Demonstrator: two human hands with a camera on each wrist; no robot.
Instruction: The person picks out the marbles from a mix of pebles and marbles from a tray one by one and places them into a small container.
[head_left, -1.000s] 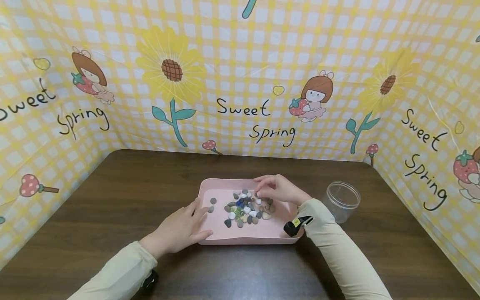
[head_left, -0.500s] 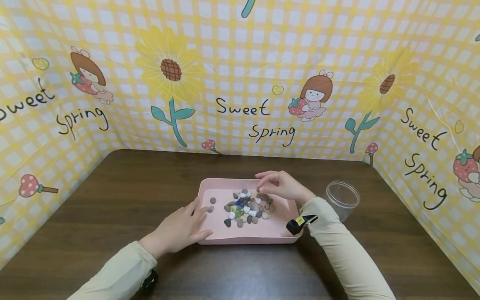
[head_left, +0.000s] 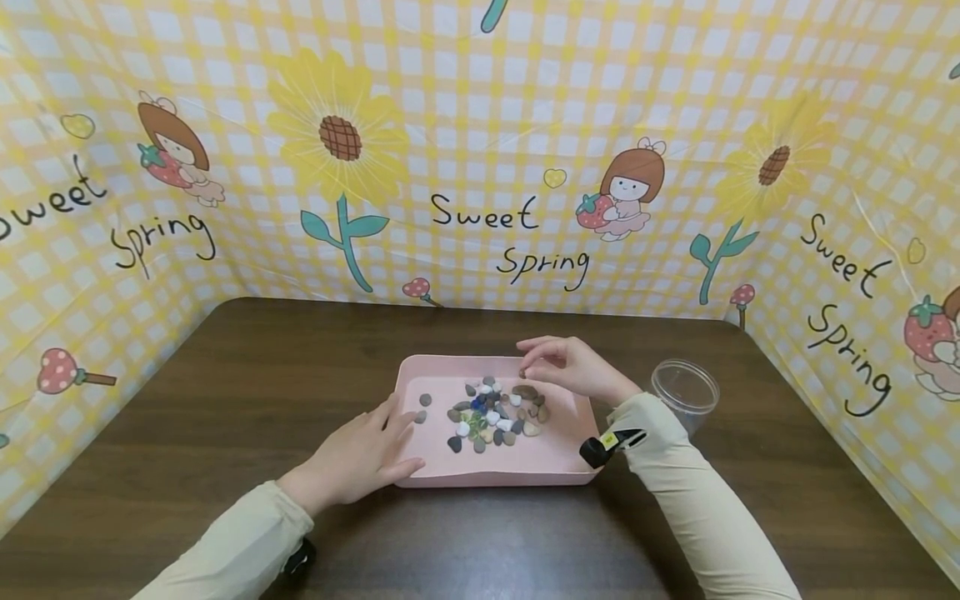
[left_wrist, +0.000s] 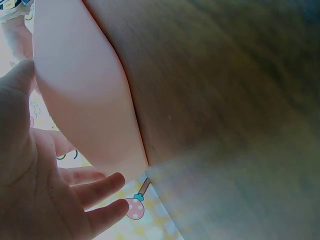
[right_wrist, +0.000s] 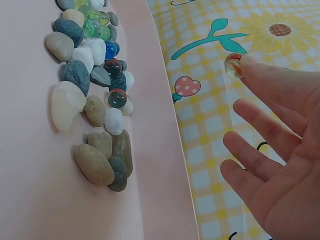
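The right wrist view shows a clear, red-streaked marble (right_wrist: 233, 65) at upper right, pinched in the fingertips of the right hand (right_wrist: 299, 167), its other fingers apart; pebbles (right_wrist: 95, 166) and more marbles (right_wrist: 117, 98) lie in the pink tray (right_wrist: 30, 165) at left. In the head view, the left hand (head_left: 352, 458), fingers apart, is at the tray's left edge, lower left of centre, and a clear jar (head_left: 684, 388) stands right of centre.

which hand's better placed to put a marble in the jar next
Right hand, likely: it holds a glass marble and is nearer the clear jar; the left hand is across the pink tray.
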